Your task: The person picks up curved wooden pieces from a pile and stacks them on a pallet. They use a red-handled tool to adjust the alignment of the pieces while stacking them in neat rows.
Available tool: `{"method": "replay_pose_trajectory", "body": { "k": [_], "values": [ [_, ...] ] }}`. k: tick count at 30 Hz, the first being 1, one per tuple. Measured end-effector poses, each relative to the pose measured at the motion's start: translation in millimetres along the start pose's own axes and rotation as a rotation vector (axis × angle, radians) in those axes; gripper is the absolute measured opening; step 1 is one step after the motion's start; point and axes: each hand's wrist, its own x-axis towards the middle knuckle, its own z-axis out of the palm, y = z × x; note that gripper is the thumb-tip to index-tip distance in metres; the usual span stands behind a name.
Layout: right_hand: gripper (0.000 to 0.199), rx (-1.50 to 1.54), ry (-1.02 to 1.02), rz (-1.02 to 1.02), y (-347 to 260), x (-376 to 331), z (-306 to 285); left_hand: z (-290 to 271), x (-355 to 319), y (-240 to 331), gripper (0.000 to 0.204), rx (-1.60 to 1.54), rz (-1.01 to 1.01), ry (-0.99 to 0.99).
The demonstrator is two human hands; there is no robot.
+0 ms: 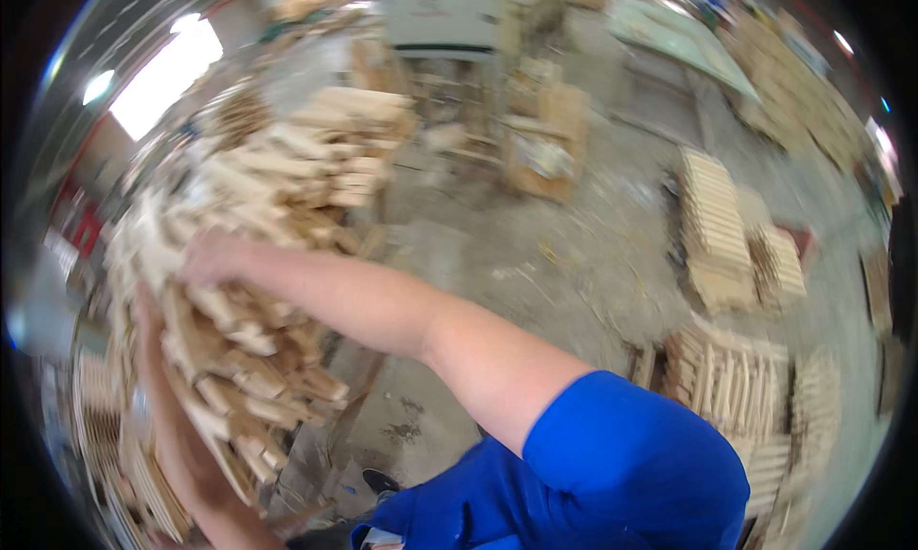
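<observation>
Wooden sticks [239,292] in a loose bundle at the left, pressed between both arms | right hand [206,256] closed over the top, left hand [153,311] flat against the side, finger state blurred, cannot tell | squeeze evenly, keep ends level so none slide toward the concrete floor [535,253].

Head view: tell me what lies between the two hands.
In the head view, pale wooden pieces from the heaped pile fill the stretch between the right hand, on top, and the left hand, at the pile's left side. Blur hides the grip.
</observation>
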Motion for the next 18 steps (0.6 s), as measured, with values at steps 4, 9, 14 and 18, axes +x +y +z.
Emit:
{"method": "replay_pose_trajectory", "body": {
  "k": [4,9,14,18],
  "values": [
    [0.035,0.176,0.368,0.039,47.0,-209.6,29.1,-59.8,11.2,28.4,0.059,0.103,0.223,-0.093],
    [0.03,0.12,0.274,1.361,112.1,-653.7,65.1,-18.2,79.7,235.0,0.061,0.304,0.029,-0.073],
    [0.03,0.136,0.892,1.931,23.0,-864.0,87.5,13.1,75.9,493.0,0.057,-0.482,0.583,0.165],
    [0.03,0.229,1.189,2.229,-66.1,-988.6,140.8,71.6,-148.5,742.3,0.061,-0.392,1.031,-0.784]
  ]
}}
